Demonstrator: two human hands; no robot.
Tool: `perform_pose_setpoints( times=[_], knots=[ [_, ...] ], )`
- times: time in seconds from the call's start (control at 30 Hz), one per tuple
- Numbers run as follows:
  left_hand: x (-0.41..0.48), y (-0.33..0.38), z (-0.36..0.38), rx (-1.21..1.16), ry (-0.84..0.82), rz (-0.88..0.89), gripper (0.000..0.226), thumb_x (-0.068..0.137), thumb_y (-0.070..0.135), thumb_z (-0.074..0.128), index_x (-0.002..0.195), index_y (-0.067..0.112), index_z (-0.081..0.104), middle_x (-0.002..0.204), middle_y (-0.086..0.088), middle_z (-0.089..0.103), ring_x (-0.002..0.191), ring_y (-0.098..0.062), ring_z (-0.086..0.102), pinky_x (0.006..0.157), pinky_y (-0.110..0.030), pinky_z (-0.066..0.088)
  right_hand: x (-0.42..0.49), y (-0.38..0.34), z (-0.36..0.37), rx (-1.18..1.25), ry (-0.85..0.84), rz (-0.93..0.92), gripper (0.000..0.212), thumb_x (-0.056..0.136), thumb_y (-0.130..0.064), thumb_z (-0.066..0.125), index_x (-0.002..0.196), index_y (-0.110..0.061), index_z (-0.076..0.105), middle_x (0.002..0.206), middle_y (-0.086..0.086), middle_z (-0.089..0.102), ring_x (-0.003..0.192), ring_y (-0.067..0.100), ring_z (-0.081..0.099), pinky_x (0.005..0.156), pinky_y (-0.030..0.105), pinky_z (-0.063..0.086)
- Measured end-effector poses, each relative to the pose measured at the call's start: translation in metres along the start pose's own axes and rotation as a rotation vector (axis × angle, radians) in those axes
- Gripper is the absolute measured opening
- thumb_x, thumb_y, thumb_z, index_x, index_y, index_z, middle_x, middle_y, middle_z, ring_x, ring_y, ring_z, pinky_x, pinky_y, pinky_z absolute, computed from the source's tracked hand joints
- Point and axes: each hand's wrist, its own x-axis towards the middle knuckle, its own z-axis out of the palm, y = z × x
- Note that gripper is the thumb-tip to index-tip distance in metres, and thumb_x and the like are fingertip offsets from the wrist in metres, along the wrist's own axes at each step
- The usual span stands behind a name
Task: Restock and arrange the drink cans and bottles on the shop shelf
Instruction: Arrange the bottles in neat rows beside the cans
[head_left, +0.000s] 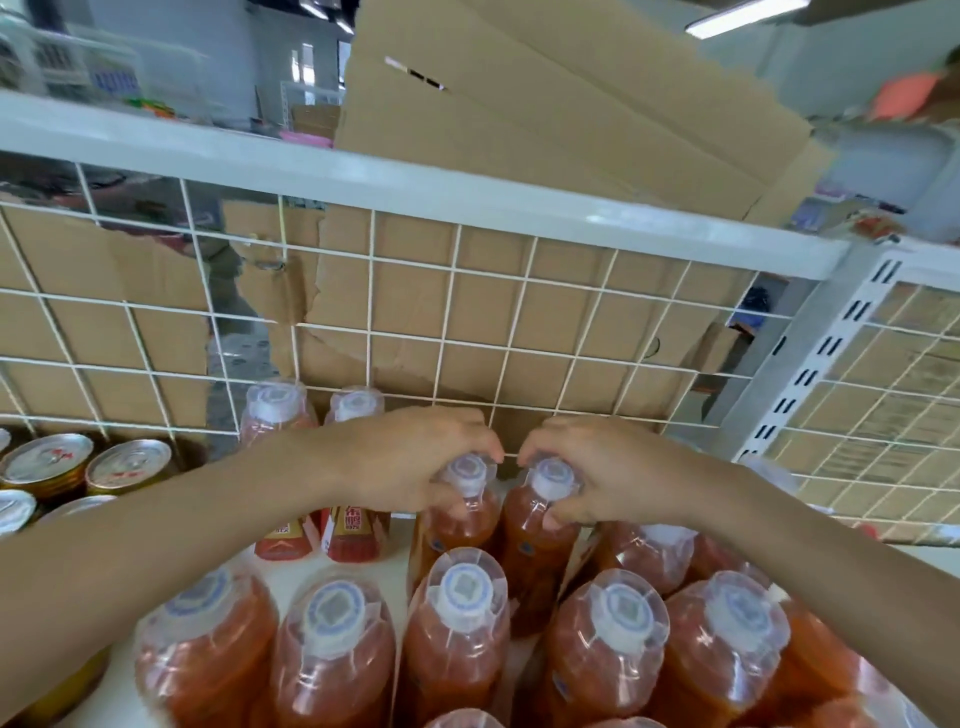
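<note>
Here, farthest left along the wire grid (447, 322), at least four cans (130, 465) crowd together. Two back bottles (356, 410) stand against the grid, with a bare strip of white shelf (402, 525) just right of them. The left hand (405, 462) clasps the left bottle (462, 525) by its cap, and the right hand (613, 467) clasps the right bottle (535, 540), both a small gap short of the grid. Six front bottles (457, 623) pack tightly farther from it.

Picture edges crop the cans (47, 465) and front bottles (332, 649).
</note>
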Motion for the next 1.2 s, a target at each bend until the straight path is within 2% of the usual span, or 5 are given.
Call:
perform_pose_setpoints(
  times=[0.27, 0.63, 0.77, 1.03, 1.2],
  knots=[
    [0.011, -0.007, -0.001, 0.096, 0.022, -0.113, 0.045, 0.085, 0.021, 0.064, 0.127, 0.02, 0.049, 0.115, 0.001, 0.049, 0.108, -0.016, 0.049, 0.091, -0.033, 0.04, 0.012, 0.01, 0.005, -0.001, 0.101, -0.012, 0.052, 0.073, -0.042, 0.072, 0.118, -0.023, 0.055, 0.108, -0.004, 0.055, 0.1, 0.017, 0.054, 0.08, 0.031, 0.042],
    [0.022, -0.021, -0.006, 0.227, 0.015, -0.225, 0.054, 0.088, 0.016, 0.056, 0.139, 0.022, 0.04, 0.126, -0.003, 0.044, 0.117, -0.022, 0.047, 0.095, -0.038, 0.04, 0.043, 0.014, 0.01, 0.013, 0.185, 0.038, 0.046, 0.074, -0.037, 0.07, 0.115, -0.019, 0.057, 0.104, 0.0, 0.054, 0.098, 0.022, 0.055, 0.075, 0.033, 0.041],
    [0.021, -0.02, -0.004, 0.256, -0.019, -0.196, 0.063, 0.083, 0.023, 0.064, 0.14, 0.026, 0.037, 0.126, 0.0, 0.042, 0.113, -0.019, 0.048, 0.088, -0.029, 0.039, 0.049, 0.011, 0.015, 0.048, 0.204, 0.039, 0.05, 0.074, -0.036, 0.07, 0.119, -0.02, 0.055, 0.108, 0.0, 0.053, 0.098, 0.021, 0.055, 0.076, 0.033, 0.042],
    [0.023, -0.018, -0.005, 0.362, -0.055, -0.215, 0.064, 0.083, 0.024, 0.067, 0.139, 0.021, 0.035, 0.126, -0.003, 0.041, 0.115, -0.022, 0.045, 0.094, -0.038, 0.04, 0.05, 0.014, 0.015, 0.121, 0.194, 0.066, 0.048, 0.073, -0.033, 0.073, 0.116, -0.019, 0.057, 0.107, 0.0, 0.054, 0.099, 0.019, 0.054, 0.081, 0.034, 0.044],
    [0.023, -0.018, -0.005, 0.39, -0.061, -0.206, 0.065, 0.082, 0.025, 0.067, 0.139, 0.023, 0.035, 0.127, -0.001, 0.039, 0.115, -0.019, 0.042, 0.089, -0.032, 0.036, 0.053, 0.013, 0.015, 0.127, 0.188, 0.071, 0.05, 0.074, -0.032, 0.072, 0.119, -0.018, 0.055, 0.104, -0.003, 0.049, 0.1, 0.018, 0.052, 0.075, 0.028, 0.039]
  ],
)
